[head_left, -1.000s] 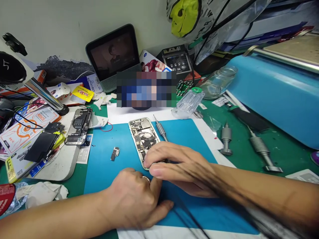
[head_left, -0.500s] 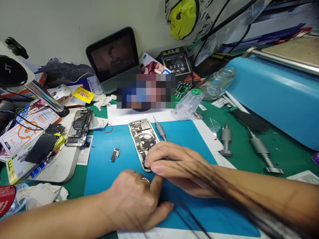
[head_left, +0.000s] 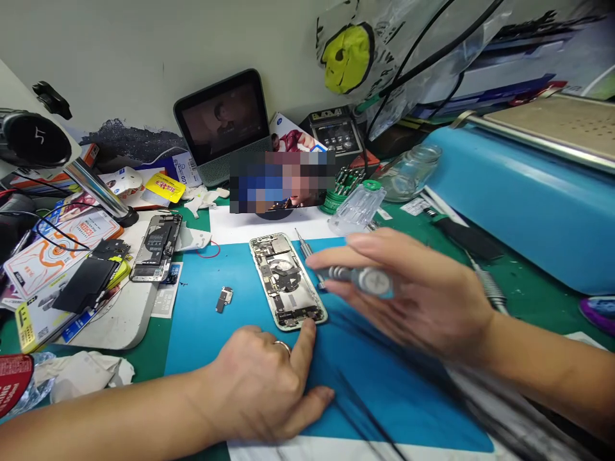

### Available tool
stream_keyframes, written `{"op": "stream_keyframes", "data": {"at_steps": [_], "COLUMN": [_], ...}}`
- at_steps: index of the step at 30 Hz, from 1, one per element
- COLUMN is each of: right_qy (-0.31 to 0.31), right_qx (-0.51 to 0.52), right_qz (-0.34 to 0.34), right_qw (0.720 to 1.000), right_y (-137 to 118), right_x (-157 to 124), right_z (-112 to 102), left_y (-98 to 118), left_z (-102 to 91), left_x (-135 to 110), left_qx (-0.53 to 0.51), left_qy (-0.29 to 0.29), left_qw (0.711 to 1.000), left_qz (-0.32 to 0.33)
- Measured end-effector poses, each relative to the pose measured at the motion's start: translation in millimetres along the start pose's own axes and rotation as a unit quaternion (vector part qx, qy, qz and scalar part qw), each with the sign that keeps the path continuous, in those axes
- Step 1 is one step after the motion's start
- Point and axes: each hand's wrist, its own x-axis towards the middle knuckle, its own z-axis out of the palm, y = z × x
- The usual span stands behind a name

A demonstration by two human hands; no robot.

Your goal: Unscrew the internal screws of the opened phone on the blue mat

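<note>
- We see the left hand with its index finger extended and thumb spread away; the other fingers curl under, and we cannot tell whether they enclose anything.
- An opened white-framed phone with bare metal and dark circuitry lies just beyond the left hand on a flat blue mat, its near end touched by that index fingertip.
- We find the right hand pinching a grey ribbed metal screwdriver with a cross-marked round cap, seemingly raised beside the phone; its tip is hidden from us.
- Should that pinch loosen, we judge, the tool could fall and scratch the uncovered circuitry to the hand's left.
- Uneven pressure from the single left fingertip could swivel the phone, as we see no other hold on it.
- A slim grey metal screwdriver rests just beside the phone, near the right hand's fingertips; a careless sweep could roll it against the frame.
- A small flat silver-and-black part lies loose, beyond and left of the left hand; a stray nudge, we think, could send it astray.
</note>
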Motion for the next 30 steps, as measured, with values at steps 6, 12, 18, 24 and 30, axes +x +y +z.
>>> {"op": "stream_keyframes", "data": {"at_steps": [6, 12, 18, 24, 30], "right_qy": [-0.065, -0.151, -0.142, -0.248, -0.349], "right_qx": [-0.273, -0.271, -0.285, -0.369, -0.417], "right_qz": [-0.126, -0.09, -0.083, -0.068, -0.05], "right_qw": [0.952, 0.946, 0.944, 0.893, 0.838], "right_y": [36, 64, 42, 32, 23], "right_x": [-11, -34, -15, 11, 27], "right_z": [-28, -22, -24, -18, -19], "left_y": [0, 0, -1, -2, -2], "left_z": [3.5, 1.3, 1.2, 1.7, 0.0], "left_x": [-4, -4, -4, -3, -3], "left_qx": [-0.011, -0.018, -0.012, -0.004, -0.005], "left_qy": [-0.016, -0.023, -0.024, -0.021, -0.031], "left_qw": [1.0, 1.0, 1.0, 1.0, 1.0], "left_qz": [-0.004, -0.011, -0.005, -0.004, -0.004]}}
